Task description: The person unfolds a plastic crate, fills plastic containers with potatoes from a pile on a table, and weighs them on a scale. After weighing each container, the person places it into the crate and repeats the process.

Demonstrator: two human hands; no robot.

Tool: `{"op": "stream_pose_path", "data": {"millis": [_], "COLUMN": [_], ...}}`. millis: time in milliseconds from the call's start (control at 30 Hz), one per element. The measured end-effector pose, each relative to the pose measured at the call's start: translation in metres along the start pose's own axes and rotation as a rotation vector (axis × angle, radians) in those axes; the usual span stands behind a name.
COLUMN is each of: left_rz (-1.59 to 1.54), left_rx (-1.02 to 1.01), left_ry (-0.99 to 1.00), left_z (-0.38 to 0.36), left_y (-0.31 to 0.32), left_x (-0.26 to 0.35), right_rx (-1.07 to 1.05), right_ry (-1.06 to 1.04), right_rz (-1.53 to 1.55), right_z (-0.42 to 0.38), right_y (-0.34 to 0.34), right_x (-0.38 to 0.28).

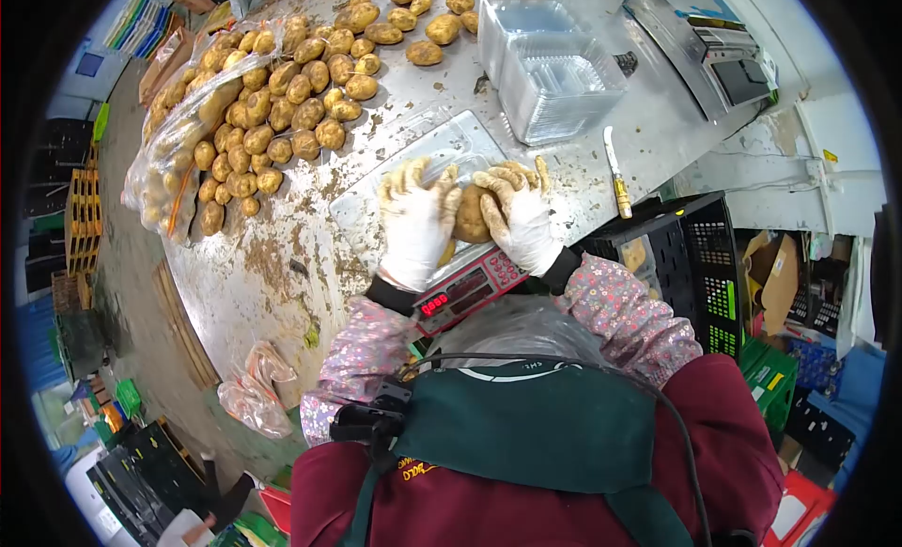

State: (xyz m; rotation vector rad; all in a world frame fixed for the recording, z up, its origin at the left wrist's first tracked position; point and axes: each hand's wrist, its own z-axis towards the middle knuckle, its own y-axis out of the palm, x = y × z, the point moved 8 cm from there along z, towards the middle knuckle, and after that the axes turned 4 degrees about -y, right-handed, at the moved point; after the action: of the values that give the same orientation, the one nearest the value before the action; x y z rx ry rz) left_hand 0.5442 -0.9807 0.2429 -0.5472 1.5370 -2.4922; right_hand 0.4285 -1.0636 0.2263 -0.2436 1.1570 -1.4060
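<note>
A brown potato (473, 218) sits between my two hands above the scale's clear-covered weighing plate (458, 133). My left hand (413, 218), in a soiled white glove, curves against the potato's left side. Its fingertips point away from me, and what lies beneath them is hidden. From the other side, my right hand (521, 213), gloved too, wraps its fingers over the potato. Part of another yellowish potato (447, 254) shows below, near my left wrist. Close to my body, the red scale panel (470, 289) has lit red digits that are too small to read surely.
Many potatoes (272, 105) spill from a clear plastic bag (155, 171) at the left; several lie loose farther back. Stacked clear punnets (564, 86) stand behind my right hand. A knife (616, 171) lies near the table's right edge. Black crates (709, 265) stand beside it.
</note>
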Motion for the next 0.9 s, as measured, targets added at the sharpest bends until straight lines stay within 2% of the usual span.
{"op": "stream_pose_path", "data": {"millis": [33, 100, 133, 167, 233, 267, 300, 367, 400, 433, 467, 500, 533, 567, 633, 667, 700, 767, 833, 867, 900], "left_rz": [0.001, -0.203, -0.374, -0.544, -0.666, -0.741, -0.736, -1.093, -1.271, -1.272, -1.536, -1.796, -1.765, -1.770, -1.495, -1.137, -1.018, -1.237, -1.447, -1.468, -1.471], "left_rx": [-0.001, 0.132, 0.265, 0.399, 0.466, 0.352, 0.345, -0.104, -0.185, -0.178, -0.109, -0.036, 0.048, 0.049, -0.025, -0.038, 0.109, -0.022, -0.250, -0.143, -0.154], "left_ry": [0.004, -0.313, -0.427, -0.545, -0.749, -0.839, -0.850, -1.131, -1.113, -1.121, -1.058, -0.975, -1.031, -1.030, -0.906, -0.621, -0.656, -0.907, -1.098, -1.183, -1.174], "left_z": [-0.001, -0.009, -0.017, -0.027, -0.066, -0.081, -0.087, -0.104, -0.100, -0.095, -0.083, -0.071, -0.073, -0.074, -0.075, -0.085, -0.103, -0.151, -0.164, -0.165, -0.165], "left_y": [-0.004, -0.030, -0.043, -0.054, -0.035, -0.023, -0.023, 0.026, 0.037, 0.041, 0.044, 0.041, 0.034, 0.025, -0.008, -0.018, -0.018, 0.016, 0.023, 0.020, 0.023], "left_x": [-0.007, -0.059, -0.082, -0.108, -0.166, -0.179, -0.182, -0.180, -0.161, -0.150, -0.133, -0.118, -0.116, -0.106, -0.085, -0.085, -0.078, -0.079, -0.061, -0.054, -0.051], "right_rx": [0.004, 0.129, 0.180, 0.202, 0.209, 0.222, 0.233, 0.177, 0.144, 0.112, 0.107, -0.031, -0.175, -0.175, -0.531, -0.572, -0.564, -0.543, -0.467, -0.464, -0.461], "right_ry": [0.003, 0.106, 0.118, 0.144, 0.290, 0.348, 0.407, 0.433, 0.459, 0.482, 0.477, 0.616, 0.752, 0.750, 1.109, 1.120, 1.120, 0.849, 0.816, 0.827, 0.839], "right_rz": [0.000, 0.190, 0.284, 0.228, 0.268, 0.335, 0.402, 0.408, 0.445, 0.481, 0.482, 0.782, 1.080, 1.076, 1.296, 1.373, 1.374, 1.178, 1.293, 1.295, 1.295], "right_z": [0.001, -0.001, 0.001, -0.004, -0.021, -0.027, -0.034, -0.045, -0.051, -0.055, -0.057, -0.066, -0.071, -0.070, -0.082, -0.077, -0.075, -0.062, -0.065, -0.065, -0.066], "right_y": [-0.004, -0.021, -0.036, -0.041, -0.043, -0.044, -0.045, -0.039, -0.032, -0.024, -0.021, 0.002, 0.020, 0.017, 0.027, 0.023, 0.021, 0.012, 0.018, 0.020, 0.021], "right_x": [0.003, 0.022, 0.027, 0.038, 0.068, 0.077, 0.085, 0.097, 0.100, 0.104, 0.109, 0.117, 0.113, 0.114, 0.091, 0.080, 0.072, 0.061, 0.064, 0.065, 0.066]}}
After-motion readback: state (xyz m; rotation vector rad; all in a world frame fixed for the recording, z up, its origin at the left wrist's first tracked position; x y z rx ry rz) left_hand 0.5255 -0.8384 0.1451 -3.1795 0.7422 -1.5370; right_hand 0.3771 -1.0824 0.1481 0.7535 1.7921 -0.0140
